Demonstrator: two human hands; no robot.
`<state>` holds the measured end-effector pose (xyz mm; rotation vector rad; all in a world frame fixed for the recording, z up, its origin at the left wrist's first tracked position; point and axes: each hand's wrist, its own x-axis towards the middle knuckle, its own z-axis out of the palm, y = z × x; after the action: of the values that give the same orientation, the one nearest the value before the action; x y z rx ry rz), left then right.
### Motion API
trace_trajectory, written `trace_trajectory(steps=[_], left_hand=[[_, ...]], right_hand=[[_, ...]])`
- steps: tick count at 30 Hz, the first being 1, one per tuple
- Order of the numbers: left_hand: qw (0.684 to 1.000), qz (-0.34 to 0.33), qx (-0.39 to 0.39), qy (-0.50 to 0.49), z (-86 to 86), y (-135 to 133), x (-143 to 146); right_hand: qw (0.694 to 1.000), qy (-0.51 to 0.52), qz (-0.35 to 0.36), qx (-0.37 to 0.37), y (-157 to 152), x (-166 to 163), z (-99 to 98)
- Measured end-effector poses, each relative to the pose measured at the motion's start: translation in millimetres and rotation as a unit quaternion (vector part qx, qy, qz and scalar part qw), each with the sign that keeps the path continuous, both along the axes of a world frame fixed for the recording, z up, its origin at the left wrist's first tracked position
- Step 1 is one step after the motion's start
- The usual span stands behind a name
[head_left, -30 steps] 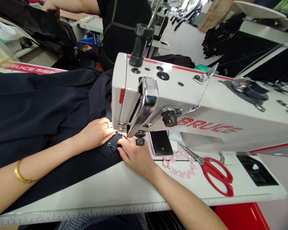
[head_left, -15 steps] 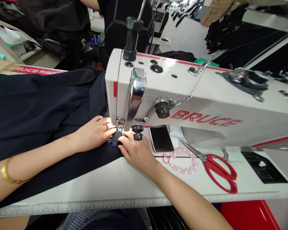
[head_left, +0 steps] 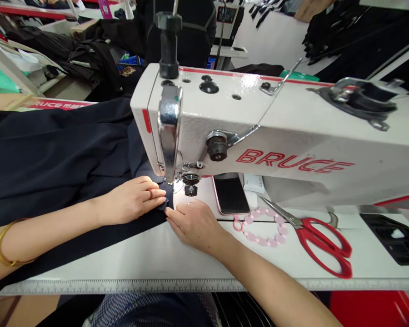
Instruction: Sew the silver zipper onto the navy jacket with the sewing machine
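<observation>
A white sewing machine [head_left: 276,136] marked BRUCE stands on the white table [head_left: 157,261]. Dark navy fabric [head_left: 54,154] spreads over the table's left side and runs under the machine's head. My left hand [head_left: 134,200] lies on the fabric just left of the needle, fingers pressed together on a folded edge. My right hand [head_left: 192,225] sits right of it in front of the presser foot, fingers curled and pinching the fabric's edge. A gold bangle [head_left: 2,245] circles my left wrist.
A phone [head_left: 230,193] lies face up under the machine arm. A pink bead ring [head_left: 262,227] and red-handled scissors [head_left: 322,245] lie to its right. A ruler strip [head_left: 122,286] runs along the table's front edge. Another person in black [head_left: 180,32] stands behind the machine.
Both hands have slid slightly back from the needle, and the fabric edge is folded over so the small metal ring on it no longer shows. The view has shifted right.
</observation>
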<state>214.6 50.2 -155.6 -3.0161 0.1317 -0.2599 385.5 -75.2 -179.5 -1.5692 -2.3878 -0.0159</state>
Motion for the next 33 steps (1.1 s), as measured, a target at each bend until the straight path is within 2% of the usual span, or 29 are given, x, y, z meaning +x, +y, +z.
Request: trace_trajectory(steps=[6,10,16,21,25,29,33], left_hand=[[0.995,0.097,-0.014,-0.009,-5.5,-22,12],[0.996,0.076,-0.001,-0.043,-11.8,-12,12],[0.997,0.017,-0.005,-0.071,-5.5,-1,10],[0.996,0.078,0.016,-0.041,-3.7,-16,15],[0.99,0.134,0.017,-0.05,-14.3,-29,15],[0.985,0.144,0.008,-0.093,-26.0,-33,9],[0.978,0.131,-0.035,-0.157,-26.7,-29,8]], right_hand=[[0.999,0.015,-0.031,-0.021,1,-8,1.4],[0.999,0.011,-0.045,-0.017,2,-7,2.0],[0.999,0.019,-0.04,0.011,2,-8,0.2],[0.998,0.023,-0.042,0.028,4,-12,-1.7],[0.998,0.042,-0.029,0.022,5,-10,-0.8],[0.996,0.079,-0.053,-0.003,6,-3,1.5],[0.995,0.057,-0.076,-0.037,8,0,2.7]])
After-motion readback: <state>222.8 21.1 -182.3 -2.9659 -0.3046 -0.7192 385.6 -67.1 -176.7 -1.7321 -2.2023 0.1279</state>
